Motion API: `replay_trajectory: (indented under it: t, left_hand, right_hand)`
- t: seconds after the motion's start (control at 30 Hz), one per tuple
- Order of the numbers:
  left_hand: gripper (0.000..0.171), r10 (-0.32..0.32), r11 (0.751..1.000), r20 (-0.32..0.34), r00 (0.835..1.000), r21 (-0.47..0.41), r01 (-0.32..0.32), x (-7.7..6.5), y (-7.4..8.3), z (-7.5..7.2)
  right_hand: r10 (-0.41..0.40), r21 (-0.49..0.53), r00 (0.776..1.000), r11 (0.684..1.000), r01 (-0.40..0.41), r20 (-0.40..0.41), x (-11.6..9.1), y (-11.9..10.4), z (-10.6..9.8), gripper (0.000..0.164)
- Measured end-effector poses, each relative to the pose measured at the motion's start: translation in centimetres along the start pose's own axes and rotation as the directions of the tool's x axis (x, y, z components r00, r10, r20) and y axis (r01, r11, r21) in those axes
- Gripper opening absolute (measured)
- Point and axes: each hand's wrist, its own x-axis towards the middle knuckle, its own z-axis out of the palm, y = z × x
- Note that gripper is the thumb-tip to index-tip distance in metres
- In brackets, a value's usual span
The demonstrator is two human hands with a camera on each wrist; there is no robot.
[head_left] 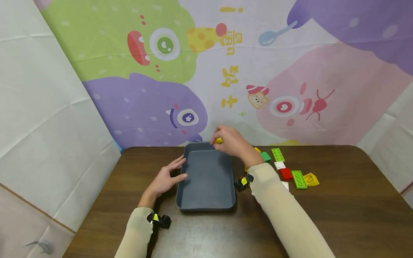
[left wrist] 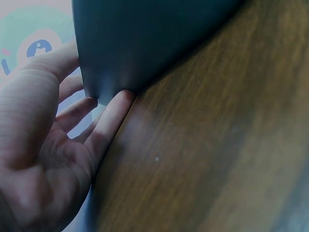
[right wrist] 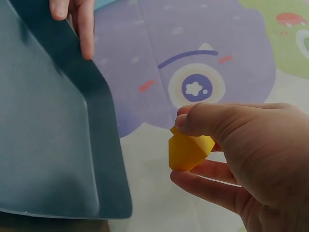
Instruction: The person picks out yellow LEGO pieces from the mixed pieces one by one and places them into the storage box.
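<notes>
A dark grey tray [head_left: 206, 179] lies on the brown table [head_left: 338, 215]. My left hand [head_left: 167, 177] rests with straight fingers against the tray's left wall [left wrist: 125, 53]; in the left wrist view the fingers [left wrist: 108, 118] touch its outer side. My right hand [head_left: 230, 141] hovers over the tray's far right corner and pinches a yellow brick [right wrist: 188, 150] between thumb and fingers; the brick [head_left: 219, 141] just peeks out in the head view. The tray's floor [right wrist: 38, 125] is bare.
Several loose bricks lie right of the tray: green [head_left: 278, 154], small green [head_left: 266, 156], white [head_left: 279, 165], red [head_left: 285, 173], light green [head_left: 299, 179], yellow [head_left: 311, 179]. A cartoon backdrop [head_left: 226, 71] stands behind the table.
</notes>
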Motion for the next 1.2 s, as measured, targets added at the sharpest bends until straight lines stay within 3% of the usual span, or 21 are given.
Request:
replay_trajectory:
  t: [0.17,0.4,0.53,0.73,1.0,1.2]
  left_hand:
    - [0.073,-0.006,0.999,0.009,1.000,-0.053,0.006,-0.1,0.0,0.0]
    - [0.077,0.024,1.000,0.002,1.000,0.002,-0.024,0.1,-0.2,-0.1]
    - [0.083,0.042,0.999,0.015,0.999,-0.034,-0.042,0.2,-0.7,-0.2]
    - [0.076,0.098,0.995,-0.008,0.995,-0.008,-0.098,0.2,-1.5,-0.4]
    - [0.071,0.004,0.999,0.020,1.000,-0.035,-0.003,-0.2,-0.1,-0.2]
    - [0.071,0.005,0.999,0.016,1.000,-0.033,-0.005,-0.2,-0.3,-0.2]
  right_hand:
    - [0.015,-0.003,1.000,1.000,-0.015,0.015,0.3,0.3,0.5,0.013]
    - [0.075,0.002,0.997,0.997,-0.075,0.037,0.9,0.3,1.0,0.014]
    - [0.083,-0.012,0.995,0.997,-0.082,0.054,1.4,0.2,1.4,0.015]
    - [0.077,-0.034,0.996,0.997,-0.075,0.054,1.9,0.1,2.3,0.015]
    - [0.132,-0.024,0.991,0.991,-0.132,0.029,1.1,0.3,4.4,0.014]
    - [0.179,-0.023,0.982,0.984,-0.178,0.056,0.9,0.2,5.1,0.013]
